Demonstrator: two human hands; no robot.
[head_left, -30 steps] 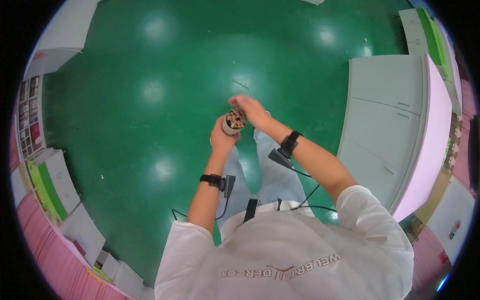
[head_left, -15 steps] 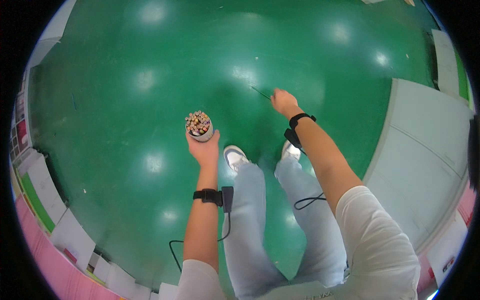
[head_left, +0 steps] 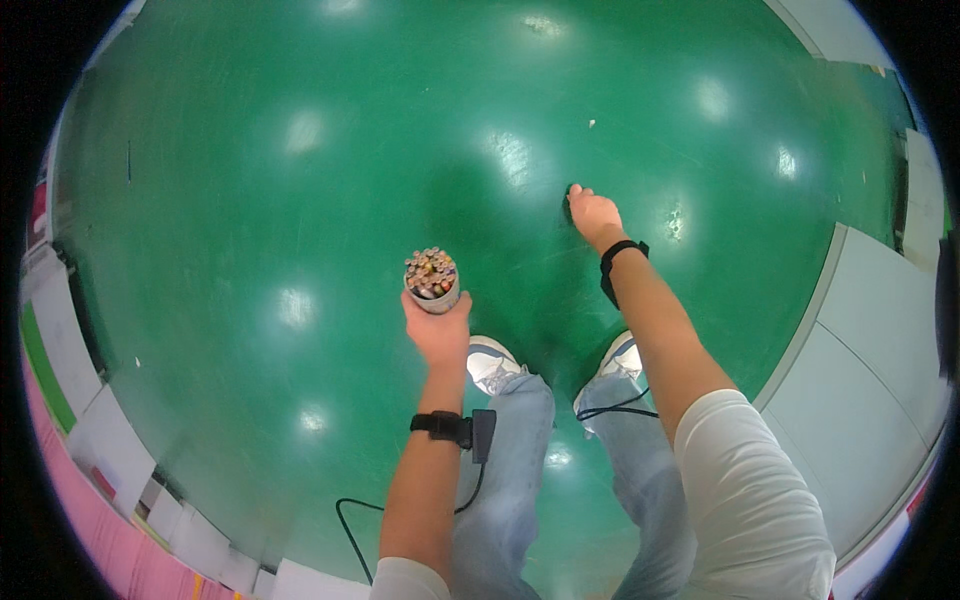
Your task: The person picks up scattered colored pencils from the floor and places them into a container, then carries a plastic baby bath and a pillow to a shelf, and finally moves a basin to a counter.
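Observation:
My left hand [head_left: 436,332] is wrapped round a light-coloured round cup [head_left: 440,303], held upright above the floor. A tight bunch of coloured pencils [head_left: 430,265] stands in the cup, sharpened ends up. Further forward and to the right, my right hand [head_left: 597,215] is closed in a pinch, well apart from the cup. Only a short dark sliver of a green pencil [head_left: 569,199] shows at its fingers; the rest is hidden.
Around my shoes [head_left: 495,365] spreads a shiny green floor [head_left: 300,220]. A thin dark blue stick [head_left: 128,161] lies at the far left. Pale cabinets [head_left: 850,370] stand at the right, and white boxes [head_left: 110,440] line the left. Black cables [head_left: 350,503] hang near both forearms.
The view has shifted as my body moved. Both hands sit a little further right and lower in the picture. The green pencil, which stuck out leftward from my right hand, is now mostly hidden.

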